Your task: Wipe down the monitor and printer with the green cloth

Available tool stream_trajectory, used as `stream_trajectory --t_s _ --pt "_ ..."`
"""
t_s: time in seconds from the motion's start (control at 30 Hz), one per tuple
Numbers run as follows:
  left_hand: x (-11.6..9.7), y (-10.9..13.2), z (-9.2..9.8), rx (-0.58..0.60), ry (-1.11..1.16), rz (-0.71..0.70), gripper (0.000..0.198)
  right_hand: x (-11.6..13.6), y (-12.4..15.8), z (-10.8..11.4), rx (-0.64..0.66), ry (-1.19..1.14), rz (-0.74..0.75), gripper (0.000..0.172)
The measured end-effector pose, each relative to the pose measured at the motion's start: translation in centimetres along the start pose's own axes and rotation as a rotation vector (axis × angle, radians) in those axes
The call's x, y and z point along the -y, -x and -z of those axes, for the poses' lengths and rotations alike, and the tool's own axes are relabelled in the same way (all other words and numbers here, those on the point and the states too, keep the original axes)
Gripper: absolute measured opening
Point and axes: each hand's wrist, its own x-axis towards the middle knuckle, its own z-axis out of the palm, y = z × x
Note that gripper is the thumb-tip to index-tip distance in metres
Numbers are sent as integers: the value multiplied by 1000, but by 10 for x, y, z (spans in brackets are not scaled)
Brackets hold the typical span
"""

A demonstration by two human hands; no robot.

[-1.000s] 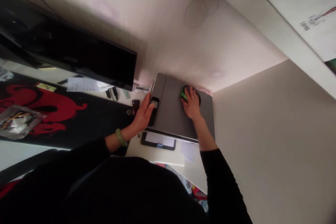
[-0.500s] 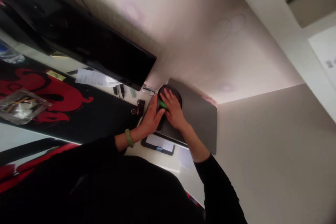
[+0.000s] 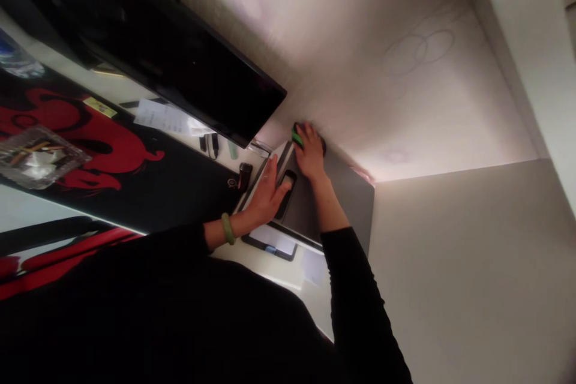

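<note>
A rounded pad, black with a bright green edge [image 3: 297, 134], is seen at the far left part of the grey printer [image 3: 348, 189] lid, close to the wall [image 3: 360, 84]. Most of its top is covered by the right hand [image 3: 311, 153], whose grip is curled over it; its underside is hidden. The printer is matte and flat-topped, with a dark control panel [image 3: 282, 209] set along its left side. This panel is partly covered by the left hand [image 3: 264, 199], whose grip is spread, thumb apart, with nothing held.

The middle of the lid is blocked from view by the right forearm. Near the printer's far left corner, room is limited by a black monitor [image 3: 193, 66]. On the table [image 3: 283, 273], a black mat [image 3: 189, 192] with a red figure is laid, bearing a clear dish [image 3: 82, 160] and a yellow note [image 3: 99, 107]. White papers [image 3: 155, 117] are left below the monitor.
</note>
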Motion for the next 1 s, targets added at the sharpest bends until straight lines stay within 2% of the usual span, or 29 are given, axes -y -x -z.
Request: stream_trajectory --t_s 0.07,0.27,0.43,0.5,0.57,0.63,0.7,0.8,0.87,0.93,1.0 --pt "1 0 0 -20 5 -21 86 5 27 -1 8 -49 51 67" --pt "-2 0 1 -47 11 -26 82 32 139 -12 36 -190 205 81" --pt "-6 -3 3 -94 -19 3 82 41 205 -10 95 -217 245 91" --pt "-7 -4 3 -88 -11 14 84 31 231 -9 75 -230 228 92" --pt "-8 -5 4 -65 -12 12 83 10 259 -11 26 -234 161 94" --pt "-9 -6 5 -42 -28 11 81 -19 288 -15 -33 -213 48 93" --pt "-11 -7 6 -20 -49 26 80 -54 312 -20 -86 -166 -90 84" --pt "-13 -8 7 -7 -69 39 80 -104 329 -24 -182 -85 -322 70" --pt "-13 -9 7 -6 -59 38 79 -126 323 -24 -237 -37 -487 68" --pt "-11 -10 7 0 -25 38 81 -133 306 -25 -275 -6 -588 68" --pt "-10 -11 7 12 2 40 85 -122 283 -26 -274 0 -580 67"
